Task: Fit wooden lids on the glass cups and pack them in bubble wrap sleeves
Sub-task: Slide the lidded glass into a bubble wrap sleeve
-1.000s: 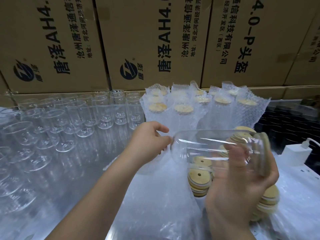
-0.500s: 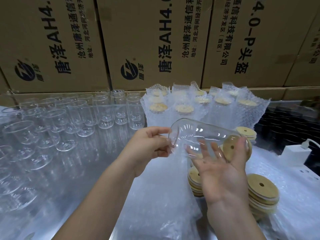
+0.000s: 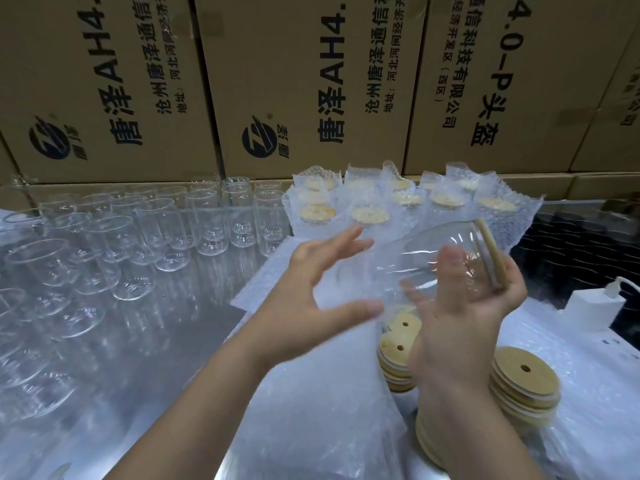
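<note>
Right hand (image 3: 462, 320) cradles lidded cup (image 3: 429, 244); left hand (image 3: 304, 282) spread.

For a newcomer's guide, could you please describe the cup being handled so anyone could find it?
Below the wall of cardboard boxes, in front of the wrapped cups, find the right hand. The cup lies tilted there, the only lidded one with no bubble wrap.

Printed cardboard boxes (image 3: 277, 81) behind, white charger (image 3: 590, 308) at right, steel table (image 3: 180, 341)

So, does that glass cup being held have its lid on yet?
On: the wooden lid sits across the mouth of the glass cup, which the right hand holds tipped sideways.
</note>
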